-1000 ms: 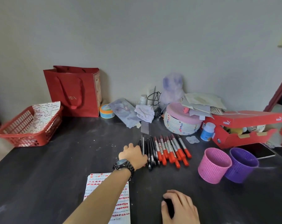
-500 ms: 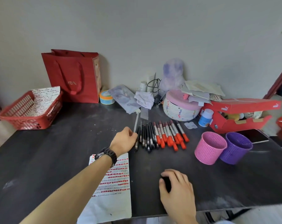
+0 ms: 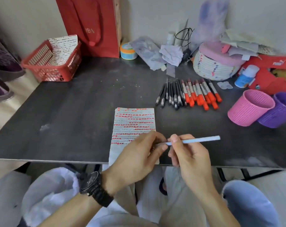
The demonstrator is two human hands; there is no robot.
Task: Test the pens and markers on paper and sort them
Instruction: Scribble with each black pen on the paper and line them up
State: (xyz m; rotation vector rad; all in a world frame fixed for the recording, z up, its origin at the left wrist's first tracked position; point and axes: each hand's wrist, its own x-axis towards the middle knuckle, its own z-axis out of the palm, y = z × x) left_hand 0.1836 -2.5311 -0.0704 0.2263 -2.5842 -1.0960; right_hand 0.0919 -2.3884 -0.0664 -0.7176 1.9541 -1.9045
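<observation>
Hands met at one pale blue pen [image 3: 198, 139]. The left hand [image 3: 135, 154] pinched its left end, apparently the cap, while the right hand [image 3: 189, 154] curled round the barrel, whose long end pointed away to the right. A sharp pull could, I judged, send the cap flying or jerk the tip across a finger; how tightly the cap sat could not be told. Just below the grip lay the paper [image 3: 132, 122], its near end hanging off the table edge [image 3: 57, 159], so a leaning wrist might drag it off. Left of the grip and beyond it, the tabletop [image 3: 81, 104] offered open room. Further off to the right lay the row of pens [image 3: 175, 94] and markers [image 3: 202, 95], then the pink cup [image 3: 250, 107] and purple cup [image 3: 281, 112]; a wide swing there could scatter them.
</observation>
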